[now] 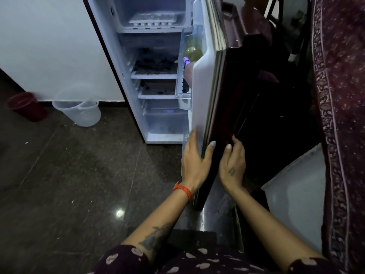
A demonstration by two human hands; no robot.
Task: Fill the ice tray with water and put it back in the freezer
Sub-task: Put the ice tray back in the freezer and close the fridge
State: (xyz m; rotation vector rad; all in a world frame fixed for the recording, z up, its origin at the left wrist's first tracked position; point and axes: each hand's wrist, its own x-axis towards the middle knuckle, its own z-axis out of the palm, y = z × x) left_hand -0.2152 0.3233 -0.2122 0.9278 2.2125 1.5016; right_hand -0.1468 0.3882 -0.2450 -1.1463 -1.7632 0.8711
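The ice tray (154, 20) sits in the freezer compartment at the fridge's top. Both hands, left (194, 161) and right (233, 165), grip the door (215, 95) edge below it; probably only closing remains.

- A home, likely a kitchen corner: a small single-door fridge (156, 76) stands open against a plain white wall (49, 46).
- Dark polished stone floor tiles (69, 175) carry scattered crumbs.
- A clear plastic bucket (79, 111) and a red bin (26, 105) sit by the skirting.
- A patterned maroon curtain (339, 115) hangs on the right.
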